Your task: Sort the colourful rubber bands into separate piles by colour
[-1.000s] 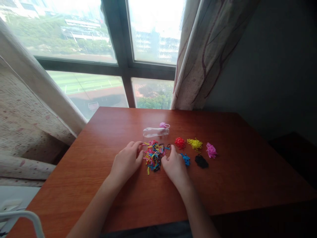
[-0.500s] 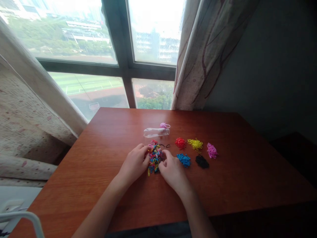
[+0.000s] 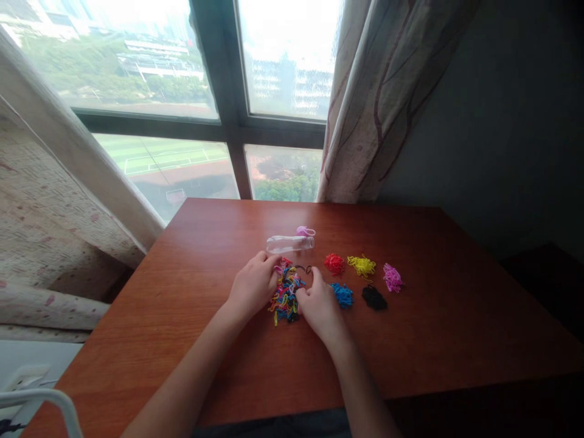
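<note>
A mixed heap of small coloured rubber bands lies in the middle of the wooden table. My left hand rests against the heap's left side, fingers curled and touching the bands. My right hand presses on its right side, fingers bent into the bands. To the right lie sorted little piles: red, yellow, pink, blue and black. Whether either hand holds any band is hidden.
A clear plastic bottle lies on its side behind the heap, with its pink cap beside it. Curtains hang at the window behind the table. A white chair back shows at the lower left.
Both hands have drawn closer together, pushing the spread-out mixed bands into a tighter heap between them. The sorted piles and the bottle have stayed put.
</note>
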